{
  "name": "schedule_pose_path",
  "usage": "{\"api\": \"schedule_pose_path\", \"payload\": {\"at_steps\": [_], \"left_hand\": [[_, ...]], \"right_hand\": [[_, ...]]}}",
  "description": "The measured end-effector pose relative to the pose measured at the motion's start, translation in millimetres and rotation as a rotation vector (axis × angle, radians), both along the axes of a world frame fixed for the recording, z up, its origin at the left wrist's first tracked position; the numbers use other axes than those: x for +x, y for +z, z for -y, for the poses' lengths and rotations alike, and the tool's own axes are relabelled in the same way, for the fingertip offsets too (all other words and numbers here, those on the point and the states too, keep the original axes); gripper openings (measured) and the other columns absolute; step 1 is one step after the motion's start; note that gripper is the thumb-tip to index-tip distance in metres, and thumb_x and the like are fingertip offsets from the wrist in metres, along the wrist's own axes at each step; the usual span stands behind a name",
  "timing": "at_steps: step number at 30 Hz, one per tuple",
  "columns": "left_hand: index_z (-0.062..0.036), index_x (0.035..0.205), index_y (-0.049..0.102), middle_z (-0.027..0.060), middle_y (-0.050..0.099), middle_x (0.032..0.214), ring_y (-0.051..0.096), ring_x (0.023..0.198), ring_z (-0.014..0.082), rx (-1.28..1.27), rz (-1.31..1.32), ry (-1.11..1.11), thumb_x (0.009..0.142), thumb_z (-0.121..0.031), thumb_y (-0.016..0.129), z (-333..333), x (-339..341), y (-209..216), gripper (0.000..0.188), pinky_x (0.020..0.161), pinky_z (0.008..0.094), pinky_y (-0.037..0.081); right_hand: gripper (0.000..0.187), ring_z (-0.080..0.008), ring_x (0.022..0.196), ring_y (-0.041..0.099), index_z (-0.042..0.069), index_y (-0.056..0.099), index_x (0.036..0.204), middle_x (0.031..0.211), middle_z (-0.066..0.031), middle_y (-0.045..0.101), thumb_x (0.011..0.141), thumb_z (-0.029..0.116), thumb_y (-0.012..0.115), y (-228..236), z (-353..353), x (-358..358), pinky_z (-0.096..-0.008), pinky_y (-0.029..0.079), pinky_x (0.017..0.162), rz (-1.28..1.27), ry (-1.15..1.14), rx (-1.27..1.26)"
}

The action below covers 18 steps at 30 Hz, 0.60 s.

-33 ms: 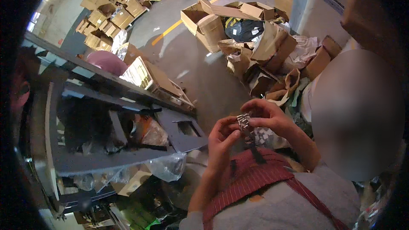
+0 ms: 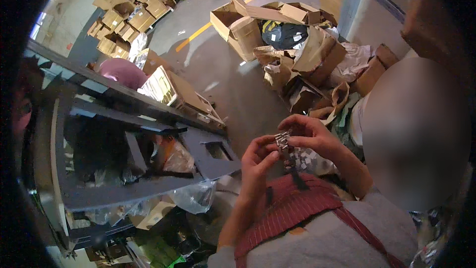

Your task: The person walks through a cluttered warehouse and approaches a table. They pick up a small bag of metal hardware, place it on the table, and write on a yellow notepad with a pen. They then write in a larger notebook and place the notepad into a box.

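Observation:
In front of my chest, both hands hold a small cluster of shiny silver metal pieces (image 2: 282, 140), too small to name more exactly. My left hand (image 2: 259, 160) is closed at its left side, fingers curled and thumb pointing up at it. My right hand (image 2: 312, 135) pinches it from the right between thumb and fingers. Just below hangs a dark strap (image 2: 298, 180) over a maroon striped apron (image 2: 290, 206). Behind my right wrist lies a pile of small pale pieces (image 2: 311, 160), partly hidden.
At left stands a grey workbench frame (image 2: 134, 188) with cut-outs and clear plastic bags (image 2: 196, 196) along its edge. Opened cardboard boxes (image 2: 317, 57) and a black bag (image 2: 283, 35) lie ahead. More boxes (image 2: 141, 19) are stacked far left. A large blurred shape (image 2: 416, 134) fills the right.

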<state>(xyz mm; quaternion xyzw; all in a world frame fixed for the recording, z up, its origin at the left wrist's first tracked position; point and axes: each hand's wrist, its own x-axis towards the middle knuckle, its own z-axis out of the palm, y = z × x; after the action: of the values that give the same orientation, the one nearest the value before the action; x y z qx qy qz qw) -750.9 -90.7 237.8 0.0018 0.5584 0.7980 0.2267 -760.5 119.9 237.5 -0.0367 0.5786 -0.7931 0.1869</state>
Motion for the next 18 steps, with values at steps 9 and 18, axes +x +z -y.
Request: {"api": "schedule_pose_path", "payload": {"at_steps": [9, 18], "left_hand": [[0.0032, 0.122, 0.055, 0.0119, 0.066, 0.103, 0.066, 0.093, 0.0184, 0.165, 0.159, -0.049, 0.095, -0.018, 0.058, 8.4, -176.1, -31.3, 0.034, 0.085, 0.0336, 0.054], [0.0003, 0.109, 0.062, 0.009, 0.068, 0.097, 0.067, 0.085, 0.0178, 0.32, 0.192, -0.03, 0.098, -0.022, 0.055, 39.3, -386.7, -29.2, 0.026, 0.077, 0.0324, 0.056]], "right_hand": [[0.045, -0.0172, 0.107, 0.061, 0.0, 0.055, 0.125, 0.116, -0.01, 0.063, 0.084, 0.007, 0.07, -4.4, 0.9, -195.9, -0.0315, 0.051, 0.089, 0.019, 0.274, 0.125], [0.032, -0.0135, 0.095, 0.064, 0.001, 0.057, 0.121, 0.105, -0.0059, 0.067, 0.092, 0.012, 0.063, 12.8, 40.3, -402.9, -0.0288, 0.051, 0.082, -0.011, 0.227, 0.197]]}}
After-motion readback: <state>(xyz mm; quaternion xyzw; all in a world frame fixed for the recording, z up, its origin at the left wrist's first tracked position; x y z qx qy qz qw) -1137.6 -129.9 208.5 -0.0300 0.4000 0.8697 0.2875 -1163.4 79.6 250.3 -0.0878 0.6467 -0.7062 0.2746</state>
